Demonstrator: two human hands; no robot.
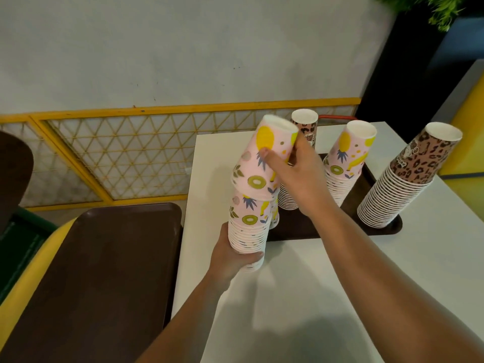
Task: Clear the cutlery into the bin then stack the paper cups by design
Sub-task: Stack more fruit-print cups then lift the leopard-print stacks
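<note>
My left hand (pixel 230 255) grips the base of an upside-down stack of pink fruit-print cups (pixel 247 231) at the white table's left edge. My right hand (pixel 296 174) holds a single pink fruit-print cup (pixel 262 158), tilted, on top of that stack. Another pink fruit-print stack (pixel 345 158) stands on a brown tray (pixel 366 226) on the table. A leopard-print stack (pixel 403 179) stands at the tray's right end. A second leopard-print stack (pixel 303 127) rises behind my right hand, partly hidden. No cutlery is visible.
The white table (pixel 327 284) runs to the lower right. A second brown tray (pixel 104 271) lies on a yellow surface to the left. A yellow lattice panel (pixel 125 153) and a grey wall stand behind. A dark chair back (pixel 13 174) is at far left.
</note>
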